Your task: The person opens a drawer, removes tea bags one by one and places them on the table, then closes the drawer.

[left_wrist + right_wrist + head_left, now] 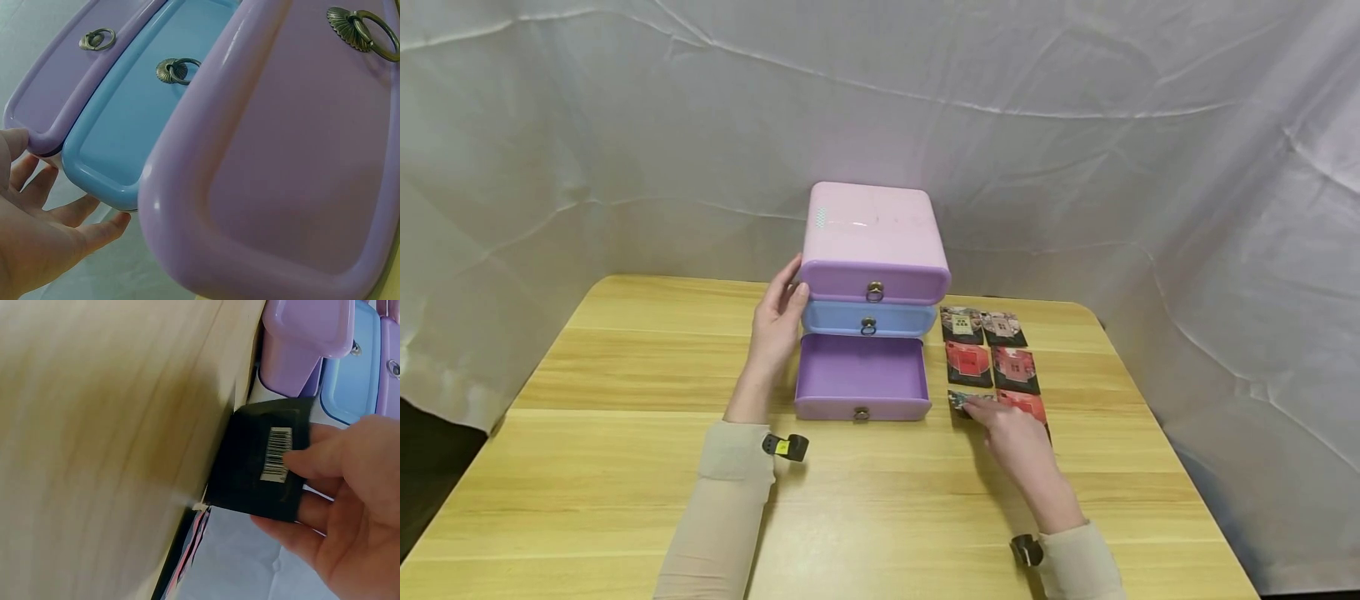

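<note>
A small drawer cabinet (872,221) stands at the back of the table, with a purple top drawer (842,282), a blue middle drawer (835,319) and a purple bottom drawer (827,410). The bottom drawer is pulled out, its inside bare; the other two are in. My left hand (772,329) rests against the cabinet's left side, fingers spread along the wall. To the right, my right hand (1018,442) pinches a flat dark packet (250,462) between thumb and fingers. Its barcode side faces the wrist camera, and one edge is tilted up from the table.
Several more packets lie in two columns right of the cabinet, including a red one (967,363) and a pink-red one (1017,369). Behind the table (625,483) hangs a pale grey cloth (700,125). Each drawer front carries a ring pull (875,292).
</note>
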Tool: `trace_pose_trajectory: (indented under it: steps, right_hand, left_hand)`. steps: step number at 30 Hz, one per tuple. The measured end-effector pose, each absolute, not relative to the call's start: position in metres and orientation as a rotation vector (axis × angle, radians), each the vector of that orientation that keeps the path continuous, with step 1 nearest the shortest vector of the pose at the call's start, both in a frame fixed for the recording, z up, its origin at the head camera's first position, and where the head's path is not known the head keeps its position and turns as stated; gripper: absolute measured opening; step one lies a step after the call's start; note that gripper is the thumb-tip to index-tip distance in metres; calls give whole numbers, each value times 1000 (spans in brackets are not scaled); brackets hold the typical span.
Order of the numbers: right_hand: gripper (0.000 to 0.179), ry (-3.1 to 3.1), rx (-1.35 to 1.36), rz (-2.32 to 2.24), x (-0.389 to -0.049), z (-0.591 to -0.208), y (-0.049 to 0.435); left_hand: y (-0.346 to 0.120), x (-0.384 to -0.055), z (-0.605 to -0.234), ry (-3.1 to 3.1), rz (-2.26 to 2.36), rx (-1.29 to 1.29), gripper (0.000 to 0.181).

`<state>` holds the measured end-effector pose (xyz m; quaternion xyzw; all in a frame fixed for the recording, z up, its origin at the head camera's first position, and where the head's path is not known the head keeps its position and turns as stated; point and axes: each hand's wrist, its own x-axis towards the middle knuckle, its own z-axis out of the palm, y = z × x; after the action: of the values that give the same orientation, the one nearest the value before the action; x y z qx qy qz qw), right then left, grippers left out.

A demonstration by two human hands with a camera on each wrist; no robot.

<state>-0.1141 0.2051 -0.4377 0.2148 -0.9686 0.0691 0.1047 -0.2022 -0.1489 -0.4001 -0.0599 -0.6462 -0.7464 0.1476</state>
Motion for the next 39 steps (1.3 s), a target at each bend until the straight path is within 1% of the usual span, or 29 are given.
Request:
trace_pose_trajectory:
  steps: [3,7,11,18,28,35,39]
  right_hand:
    - [39,-2901,644,161,-115,-438,205]
    - [39,-2990,640,108,-116,-437,205]
    - [40,-3044,647,98,-117,-436,206]
    - [48,-3060,662,106,-120,-438,209]
    - [45,-3058,663,117,-119,-438,209]
    - [39,-2920,696,230,-118,-436,207]
    - [40,-2849,693,318,-118,-432,203]
  left_hand:
    - [-149,-203,-401,-1849,-2155,-173,50]
    - [-149,-203,-401,-1826,-2165,-184,50]
    - [-148,-204,-402,-1822,-2162,-197,49]
    - [-148,-204,-401,-1815,-2162,-202,50]
    - [-148,-204,-402,-1802,-2165,-204,50]
    - [-148,-204,-402,-1813,-2162,-201,50]
    - [-149,-205,-403,-1810,-2163,-204,50]
